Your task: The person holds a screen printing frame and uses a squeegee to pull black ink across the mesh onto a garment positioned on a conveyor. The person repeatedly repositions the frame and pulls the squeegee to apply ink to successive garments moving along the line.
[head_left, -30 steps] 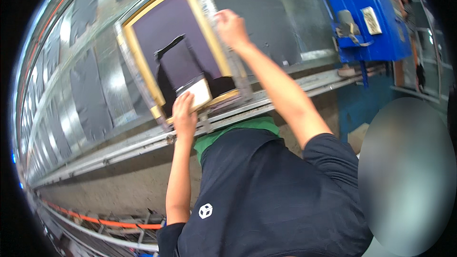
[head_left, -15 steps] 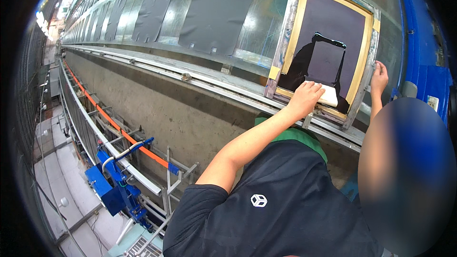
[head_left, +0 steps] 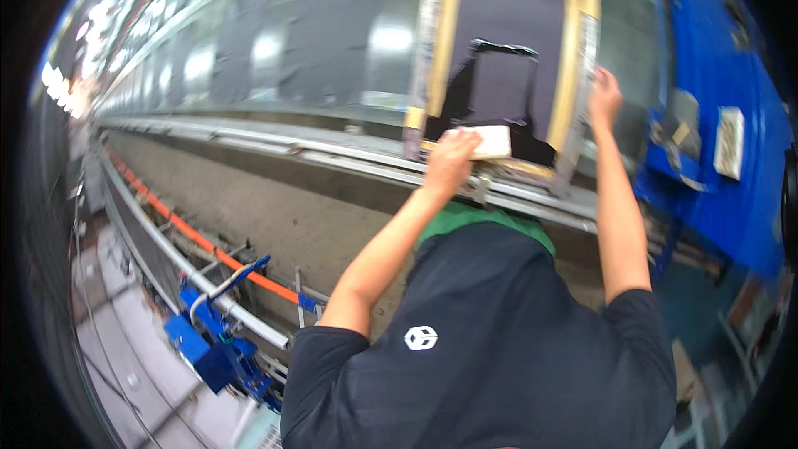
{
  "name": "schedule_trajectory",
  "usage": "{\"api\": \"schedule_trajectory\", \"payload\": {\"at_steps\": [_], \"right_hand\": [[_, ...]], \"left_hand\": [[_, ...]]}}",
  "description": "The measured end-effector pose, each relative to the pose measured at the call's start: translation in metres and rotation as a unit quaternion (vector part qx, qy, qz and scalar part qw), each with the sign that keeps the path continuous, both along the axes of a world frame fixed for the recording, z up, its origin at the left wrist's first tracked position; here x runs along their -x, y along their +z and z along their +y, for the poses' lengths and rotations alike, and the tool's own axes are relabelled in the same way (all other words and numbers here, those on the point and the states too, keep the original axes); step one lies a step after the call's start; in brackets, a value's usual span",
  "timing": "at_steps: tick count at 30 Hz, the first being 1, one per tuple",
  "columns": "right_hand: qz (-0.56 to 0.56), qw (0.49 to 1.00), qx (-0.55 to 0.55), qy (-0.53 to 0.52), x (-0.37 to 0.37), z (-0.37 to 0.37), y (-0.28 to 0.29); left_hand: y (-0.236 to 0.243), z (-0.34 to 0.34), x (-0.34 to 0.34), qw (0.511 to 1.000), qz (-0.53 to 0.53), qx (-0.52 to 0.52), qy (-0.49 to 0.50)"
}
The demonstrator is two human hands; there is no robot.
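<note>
My left hand (head_left: 450, 163) is closed around one end of a pale cream squeegee (head_left: 494, 142), which lies across the near end of a printing screen. The screen's metal frame (head_left: 585, 58) is edged inside with yellow tape (head_left: 449, 29). Glossy black ink (head_left: 460, 91) forms a thick line at the top and left of a grey rectangle (head_left: 503, 87) on the mesh, and pools at the near side. With fingers curled, my right hand (head_left: 605, 101) grips the frame's right edge; its fingertips are partly hidden and blurred.
Dark fabric panels (head_left: 324, 54) lie in a row along the long table to the left. A metal rail (head_left: 366, 151) runs along the table's near edge. Blue machinery (head_left: 715, 75) stands at the right. Lower left are an orange strip (head_left: 204, 241) and a blue device (head_left: 199, 353).
The view has swung, so the screen appears further left and my right forearm shows fully. My left hand keeps the squeegee at the screen's near end; my right hand stays at the frame.
</note>
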State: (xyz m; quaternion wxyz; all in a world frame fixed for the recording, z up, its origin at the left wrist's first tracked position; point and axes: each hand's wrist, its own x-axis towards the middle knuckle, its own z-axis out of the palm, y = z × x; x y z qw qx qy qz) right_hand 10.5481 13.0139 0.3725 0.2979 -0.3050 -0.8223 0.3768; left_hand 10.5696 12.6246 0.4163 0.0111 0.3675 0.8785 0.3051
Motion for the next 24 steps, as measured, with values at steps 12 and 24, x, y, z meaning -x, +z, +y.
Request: {"api": "schedule_trajectory", "payload": {"at_steps": [12,24], "right_hand": [[-0.053,0.995,0.056,-0.062,0.011,-0.02,0.003],[-0.066,0.992,0.092,-0.059,0.01,-0.026,0.012]], "left_hand": [[-0.001,0.063,0.073,0.997,0.069,0.009,-0.039],[0.001,0.077,0.085,0.996,0.089,0.011,-0.019]]}}
